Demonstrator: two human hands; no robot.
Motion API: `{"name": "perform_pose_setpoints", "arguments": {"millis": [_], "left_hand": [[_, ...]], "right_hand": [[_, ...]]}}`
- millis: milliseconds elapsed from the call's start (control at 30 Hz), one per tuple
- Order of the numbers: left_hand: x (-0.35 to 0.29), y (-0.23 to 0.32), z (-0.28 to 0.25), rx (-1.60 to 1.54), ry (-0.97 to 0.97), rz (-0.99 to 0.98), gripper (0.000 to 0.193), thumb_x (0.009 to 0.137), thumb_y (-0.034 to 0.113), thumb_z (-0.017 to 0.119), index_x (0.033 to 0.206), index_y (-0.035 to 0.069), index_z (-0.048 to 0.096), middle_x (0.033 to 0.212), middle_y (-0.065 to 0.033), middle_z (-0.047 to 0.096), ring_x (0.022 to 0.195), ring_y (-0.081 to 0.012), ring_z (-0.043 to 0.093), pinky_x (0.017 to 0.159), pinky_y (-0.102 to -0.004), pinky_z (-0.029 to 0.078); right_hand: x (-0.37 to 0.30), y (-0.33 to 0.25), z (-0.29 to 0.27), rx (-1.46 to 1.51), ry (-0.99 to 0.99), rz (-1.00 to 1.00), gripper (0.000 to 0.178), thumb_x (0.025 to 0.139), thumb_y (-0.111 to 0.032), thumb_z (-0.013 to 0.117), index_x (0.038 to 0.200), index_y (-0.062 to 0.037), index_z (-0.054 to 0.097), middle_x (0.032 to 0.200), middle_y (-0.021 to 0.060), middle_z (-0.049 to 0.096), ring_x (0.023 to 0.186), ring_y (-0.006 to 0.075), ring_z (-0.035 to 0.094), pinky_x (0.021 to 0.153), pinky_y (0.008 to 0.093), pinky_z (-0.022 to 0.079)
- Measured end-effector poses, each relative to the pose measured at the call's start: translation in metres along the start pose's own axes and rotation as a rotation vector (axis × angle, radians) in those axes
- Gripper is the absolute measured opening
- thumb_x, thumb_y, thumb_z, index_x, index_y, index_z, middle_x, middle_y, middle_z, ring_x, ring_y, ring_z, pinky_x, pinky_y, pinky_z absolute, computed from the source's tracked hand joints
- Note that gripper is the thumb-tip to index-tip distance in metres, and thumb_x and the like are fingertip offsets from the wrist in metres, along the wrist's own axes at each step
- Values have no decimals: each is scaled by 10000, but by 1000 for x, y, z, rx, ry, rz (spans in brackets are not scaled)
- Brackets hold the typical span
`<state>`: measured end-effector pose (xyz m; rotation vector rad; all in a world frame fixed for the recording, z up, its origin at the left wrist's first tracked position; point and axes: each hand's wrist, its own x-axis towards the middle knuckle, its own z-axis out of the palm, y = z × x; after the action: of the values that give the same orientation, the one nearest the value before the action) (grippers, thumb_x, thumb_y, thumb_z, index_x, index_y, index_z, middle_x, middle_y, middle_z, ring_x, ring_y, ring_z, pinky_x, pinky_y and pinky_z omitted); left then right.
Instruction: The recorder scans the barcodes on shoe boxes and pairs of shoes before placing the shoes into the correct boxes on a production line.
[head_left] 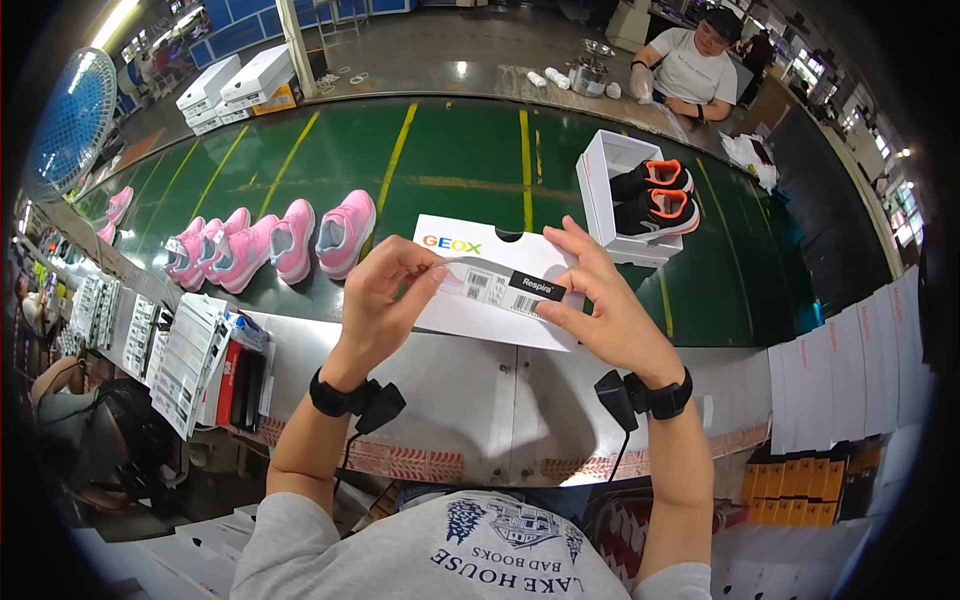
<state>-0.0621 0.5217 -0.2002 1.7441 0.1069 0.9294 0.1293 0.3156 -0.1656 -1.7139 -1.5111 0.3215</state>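
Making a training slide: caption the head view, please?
Left hand and right hand hold a label over a white shoebox, pink shoes to its left, black shoes to its right.

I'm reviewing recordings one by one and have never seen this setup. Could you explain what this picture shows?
There is no robot here: these are a person's bare hands, with black bands at the wrists. The view comes from the left of two wide fisheye cameras worn on the head, looking down, so straight edges bend near the rim. The left hand pinches one end of a label; the right hand touches its other end, over a white box. On the green surface are pink shoes to the left and an open box with black shoes to the right.
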Motion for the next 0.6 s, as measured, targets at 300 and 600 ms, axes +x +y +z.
{"name": "perform_pose_setpoints", "arguments": {"millis": [300, 600], "left_hand": [[-3, 6, -5, 410, -137, 122, 160, 758, -23, 776, 901, 38, 739, 851, -44, 631, 766, -143, 585, 663, -264, 468], [0, 2, -1, 369, -211, 47, 103, 765, 10, 787, 848, 36, 731, 920, -43, 637, 845, -168, 598, 710, -292, 482]], "right_hand": [[1, 3, -17, -82, -143, -48, 312, 785, -203, 814, 713, -49, 552, 1562, 174, 345, 1487, 416, 195, 1151, 472, 285], [-3, 9, -25, -116, -176, -48, 304, 767, -181, 822, 715, -57, 549, 1576, 164, 330, 1491, 412, 179, 1132, 463, 312]]}}
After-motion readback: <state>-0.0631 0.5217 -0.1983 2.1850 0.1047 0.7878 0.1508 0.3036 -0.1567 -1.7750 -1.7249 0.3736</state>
